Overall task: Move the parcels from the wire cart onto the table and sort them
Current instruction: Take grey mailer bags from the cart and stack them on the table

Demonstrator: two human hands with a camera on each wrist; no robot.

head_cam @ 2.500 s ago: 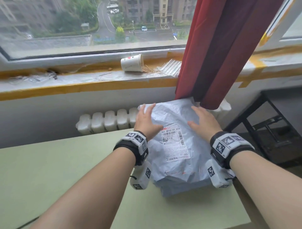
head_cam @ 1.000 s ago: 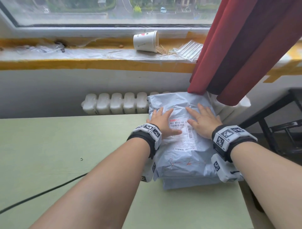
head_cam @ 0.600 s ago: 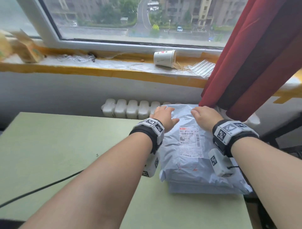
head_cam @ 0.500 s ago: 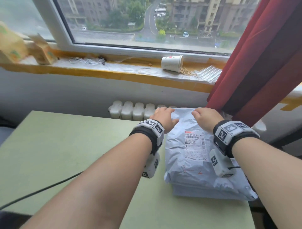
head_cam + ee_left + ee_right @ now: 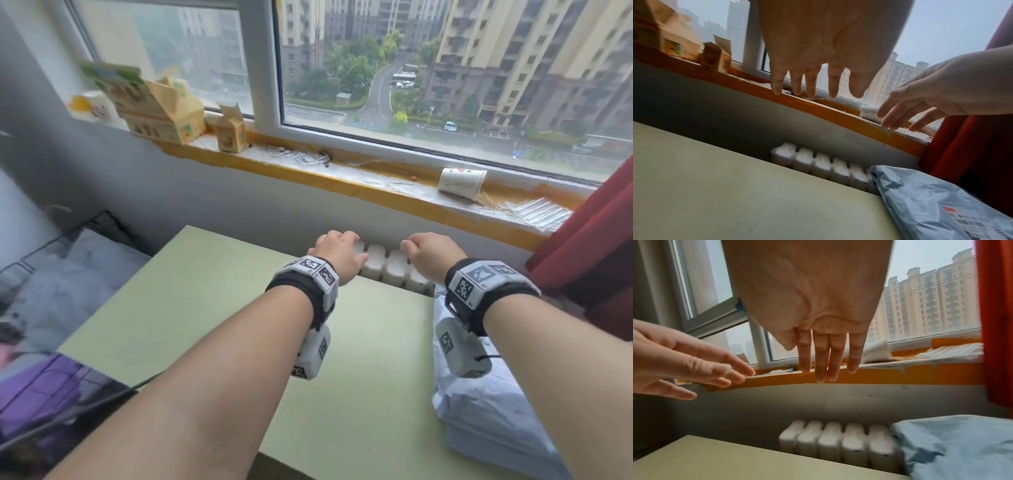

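Observation:
A stack of grey plastic mailer parcels (image 5: 486,411) lies on the right end of the pale green table (image 5: 205,308); its top one (image 5: 941,203) carries a printed label. My left hand (image 5: 337,255) and right hand (image 5: 430,255) hover side by side above the table's far edge, left of the stack, touching nothing. The wrist views show the left hand (image 5: 813,78) and the right hand (image 5: 824,353) with fingers straight and empty. At far left a black wire cart (image 5: 102,219) holds a grey parcel (image 5: 68,284) and a purple one (image 5: 37,394).
A white radiator (image 5: 387,267) sits behind the table under the orange-edged sill. Cartons (image 5: 161,109) and a tipped paper cup (image 5: 460,183) lie on the sill. A red curtain (image 5: 589,257) hangs at right. A black cable (image 5: 102,397) crosses the table's near left corner.
Both hands have lifted off the top parcel and moved left, away from the stack. The head view has swung left, bringing the wire cart into sight.

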